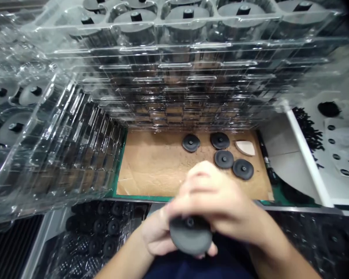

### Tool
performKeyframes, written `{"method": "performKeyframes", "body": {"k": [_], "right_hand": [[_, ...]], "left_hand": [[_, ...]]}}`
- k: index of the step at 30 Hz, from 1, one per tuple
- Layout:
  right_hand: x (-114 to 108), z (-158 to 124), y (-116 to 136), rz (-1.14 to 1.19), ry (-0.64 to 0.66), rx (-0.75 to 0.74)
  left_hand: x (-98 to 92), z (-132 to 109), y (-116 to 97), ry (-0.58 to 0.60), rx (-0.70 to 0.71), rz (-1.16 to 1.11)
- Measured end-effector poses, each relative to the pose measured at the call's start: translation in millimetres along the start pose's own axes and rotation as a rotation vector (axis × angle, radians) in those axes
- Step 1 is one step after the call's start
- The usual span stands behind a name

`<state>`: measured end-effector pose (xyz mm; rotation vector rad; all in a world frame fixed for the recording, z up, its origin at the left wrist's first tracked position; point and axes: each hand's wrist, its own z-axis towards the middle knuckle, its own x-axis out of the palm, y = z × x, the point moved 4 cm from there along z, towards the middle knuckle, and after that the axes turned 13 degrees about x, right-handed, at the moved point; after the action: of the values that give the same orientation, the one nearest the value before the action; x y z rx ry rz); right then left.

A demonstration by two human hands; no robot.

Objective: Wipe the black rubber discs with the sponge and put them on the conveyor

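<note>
Low in the middle of the head view, a dark grey round disc with a small central hub is tilted towards me. My left hand is closed around it from the left and below, with fingertips showing under its lower edge. My right hand lies over the disc's far side, slightly blurred, its fingers curled together. Whatever those right fingers pinch, if anything, is hidden. Beyond my hands, several similar dark discs, such as a single disc, lie on a brown cardboard sheet. A pale wedge-shaped piece lies near them.
A tall stack of clear plastic trays holding discs rises behind the cardboard. Another tray stack leans at the left. At the right, a white bin stands beside a heap of small black parts. More discs sit below left.
</note>
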<state>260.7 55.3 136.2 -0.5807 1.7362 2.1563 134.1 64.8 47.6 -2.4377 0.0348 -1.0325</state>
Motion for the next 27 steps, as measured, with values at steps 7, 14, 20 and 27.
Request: {"method": "performKeyframes", "body": {"k": [7,14,20,27], "right_hand": [[27.7,-31.4,-78.4,-0.014,-0.134,0.633],[82.0,-69.6,-107.2,-0.122,-0.185,0.778],[81.9,-74.9,-109.1,-0.16,-0.218,0.771],[26.3,-36.9,-41.5,-0.119,-0.477,0.606]], "left_hand": [[10.1,-7.5,-10.9,0.333,-0.073,-0.308],[-3.8,-7.8,-13.4,0.324,0.007,-0.25],[-7.4,-8.9,-16.7,0.257,0.091,-0.24],[-7.4,-7.6,-18.6,0.125,0.23,-0.178]]}}
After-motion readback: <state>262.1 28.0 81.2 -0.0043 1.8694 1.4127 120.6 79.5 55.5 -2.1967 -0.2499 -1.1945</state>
